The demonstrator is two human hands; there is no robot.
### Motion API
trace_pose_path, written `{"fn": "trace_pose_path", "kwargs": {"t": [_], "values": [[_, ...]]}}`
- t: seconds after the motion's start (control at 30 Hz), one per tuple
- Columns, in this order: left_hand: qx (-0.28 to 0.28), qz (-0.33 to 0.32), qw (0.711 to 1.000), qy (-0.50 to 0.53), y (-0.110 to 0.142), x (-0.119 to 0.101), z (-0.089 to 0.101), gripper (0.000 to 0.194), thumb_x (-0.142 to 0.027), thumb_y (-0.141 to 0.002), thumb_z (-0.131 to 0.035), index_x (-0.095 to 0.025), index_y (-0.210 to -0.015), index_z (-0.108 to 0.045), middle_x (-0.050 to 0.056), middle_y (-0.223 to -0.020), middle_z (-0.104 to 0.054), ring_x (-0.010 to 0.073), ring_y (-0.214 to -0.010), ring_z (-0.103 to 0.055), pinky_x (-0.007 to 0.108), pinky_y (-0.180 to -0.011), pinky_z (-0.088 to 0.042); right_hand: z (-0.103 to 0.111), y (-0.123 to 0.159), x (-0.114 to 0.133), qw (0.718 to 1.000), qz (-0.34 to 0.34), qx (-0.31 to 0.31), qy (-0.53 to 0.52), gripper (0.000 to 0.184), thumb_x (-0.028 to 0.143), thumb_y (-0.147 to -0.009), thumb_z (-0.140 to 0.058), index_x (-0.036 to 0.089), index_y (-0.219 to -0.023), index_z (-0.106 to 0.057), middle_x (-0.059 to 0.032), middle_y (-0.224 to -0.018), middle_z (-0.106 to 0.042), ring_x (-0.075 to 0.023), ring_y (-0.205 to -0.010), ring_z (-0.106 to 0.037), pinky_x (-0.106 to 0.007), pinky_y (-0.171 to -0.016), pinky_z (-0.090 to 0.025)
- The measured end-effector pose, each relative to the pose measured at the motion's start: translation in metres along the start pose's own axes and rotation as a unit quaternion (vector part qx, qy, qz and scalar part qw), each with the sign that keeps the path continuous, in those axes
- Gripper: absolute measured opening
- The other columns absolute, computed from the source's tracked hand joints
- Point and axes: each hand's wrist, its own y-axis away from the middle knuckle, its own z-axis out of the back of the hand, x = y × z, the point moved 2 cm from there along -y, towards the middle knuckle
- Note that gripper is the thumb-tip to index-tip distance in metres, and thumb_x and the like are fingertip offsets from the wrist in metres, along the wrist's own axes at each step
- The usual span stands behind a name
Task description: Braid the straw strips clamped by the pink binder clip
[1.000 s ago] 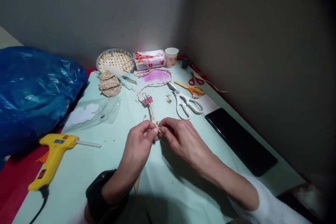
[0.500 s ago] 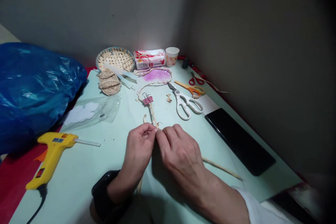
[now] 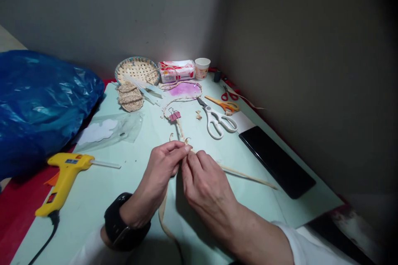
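Left hand: thumb and fingertips pinched together on the near end of a twisted, straw-coloured fibre cord, which lies mid-table and runs away to a pink binder clip with wire loops. Right hand: fingers curled close beside that pinch, tips hidden, so their grip cannot be told; a slender pale strand extends rightward, while a flat tan strip curves between the forearms. Farther back: a coarse twine ball and a shallow woven basket.
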Motion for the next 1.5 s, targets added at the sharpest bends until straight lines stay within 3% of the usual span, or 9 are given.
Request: {"fn": "trace_pose_path", "kwargs": {"t": [0.17, 0.23, 0.3, 0.4, 0.53, 0.63, 1.1, 1.4, 1.5], "values": [[-0.035, -0.004, 0.999, 0.003, 0.004, -0.005, 0.003, 0.013, -0.023, -0.073, -0.070, -0.012, -0.078, -0.064, -0.004, -0.061, -0.052, 0.0024, -0.048, -0.031, 0.015, -0.044, -0.022, 0.017, -0.005, -0.018, 0.993, 0.026, 0.011, -0.114, 0.025, 0.003, -0.087, -0.043, 0.007, -0.097, -0.065, -0.0140, -0.089, -0.063, -0.0228, -0.079, -0.052, -0.037, -0.070, -0.043], [-0.040, -0.009, 0.999, -0.008, 0.006, -0.009, 0.002, 0.013, -0.023, -0.073, -0.069, -0.012, -0.076, -0.064, -0.005, -0.056, -0.052, 0.0020, -0.045, -0.029, 0.015, -0.042, -0.020, 0.025, -0.013, -0.039, 0.978, -0.051, 0.030, -0.202, 0.020, 0.013, -0.091, -0.045, 0.011, -0.097, -0.064, -0.0124, -0.093, -0.064, -0.0224, -0.084, -0.054, -0.037, -0.075, -0.043], [-0.037, -0.013, 0.999, -0.023, 0.008, -0.012, 0.001, 0.012, -0.023, -0.073, -0.068, -0.012, -0.075, -0.064, -0.004, -0.054, -0.055, 0.0021, -0.043, -0.028, 0.015, -0.041, -0.019, 0.023, -0.021, -0.058, 0.938, -0.140, 0.097, -0.303, 0.020, 0.023, -0.095, -0.045, 0.013, -0.094, -0.062, -0.0095, -0.088, -0.064, -0.0190, -0.078, -0.055, -0.032, -0.070, -0.042], [-0.053, -0.004, 0.998, -0.032, 0.007, -0.012, 0.002, 0.014, -0.023, -0.072, -0.068, -0.012, -0.080, -0.063, -0.003, -0.053, -0.059, 0.0031, -0.042, -0.031, 0.015, -0.042, -0.022, 0.004, -0.029, -0.067, 0.826, -0.174, 0.226, -0.486, 0.028, 0.034, -0.097, -0.041, 0.016, -0.088, -0.061, -0.0027, -0.075, -0.063, -0.0132, -0.066, -0.054, -0.025, -0.061, -0.038], [-0.069, -0.014, 0.995, -0.065, 0.006, -0.010, 0.005, 0.018, -0.024, -0.075, -0.065, -0.014, -0.089, -0.059, -0.002, -0.055, -0.062, 0.0040, -0.043, -0.035, 0.015, -0.043, -0.025, -0.021, -0.030, -0.062, 0.757, -0.210, 0.242, -0.570, 0.032, 0.034, -0.096, -0.042, 0.015, -0.077, -0.060, 0.0002, -0.069, -0.057, -0.0100, -0.062, -0.048, -0.023, -0.058, -0.033], [-0.051, -0.026, 0.995, -0.077, 0.007, -0.009, 0.004, 0.017, -0.025, -0.080, -0.061, -0.016, -0.094, -0.054, -0.002, -0.059, -0.064, 0.0054, -0.047, -0.043, 0.015, -0.048, -0.032, -0.026, -0.027, -0.057, 0.752, -0.216, 0.236, -0.576, 0.035, 0.034, -0.097, -0.040, 0.016, -0.072, -0.057, 0.0014, -0.068, -0.057, -0.0095, -0.063, -0.046, -0.023, -0.060, -0.033], [-0.124, -0.080, 0.979, -0.141, 0.009, -0.008, 0.000, 0.026, -0.030, -0.079, -0.061, -0.024, -0.093, -0.041, -0.003, -0.072, -0.064, 0.0135, -0.063, -0.061, 0.027, -0.065, -0.048, -0.016, -0.023, -0.058, 0.845, -0.204, 0.185, -0.459, 0.027, 0.029, -0.097, -0.044, 0.021, -0.085, -0.067, -0.0017, -0.076, -0.058, -0.0132, -0.073, -0.052, -0.026, -0.067, -0.036], [-0.178, -0.022, 0.958, -0.223, 0.013, -0.007, -0.006, 0.020, -0.033, -0.079, -0.059, -0.025, -0.091, -0.046, -0.001, -0.077, -0.070, 0.0173, -0.068, -0.065, 0.028, -0.065, -0.047, -0.024, -0.023, -0.060, 0.725, -0.288, 0.163, -0.604, 0.025, 0.021, -0.091, -0.054, 0.019, -0.077, -0.074, -0.0001, -0.079, -0.067, -0.0106, -0.075, -0.058, -0.023, -0.069, -0.041], [-0.192, -0.018, 0.942, -0.273, 0.017, -0.011, -0.013, 0.014, -0.032, -0.082, -0.055, -0.026, -0.093, -0.047, -0.001, -0.081, -0.072, 0.0187, -0.071, -0.066, 0.027, -0.066, -0.045, -0.023, -0.023, -0.060, 0.722, -0.304, 0.158, -0.601, 0.026, 0.021, -0.090, -0.054, 0.019, -0.075, -0.075, 0.0005, -0.071, -0.064, -0.0106, -0.070, -0.056, -0.023, -0.065, -0.040]]}}
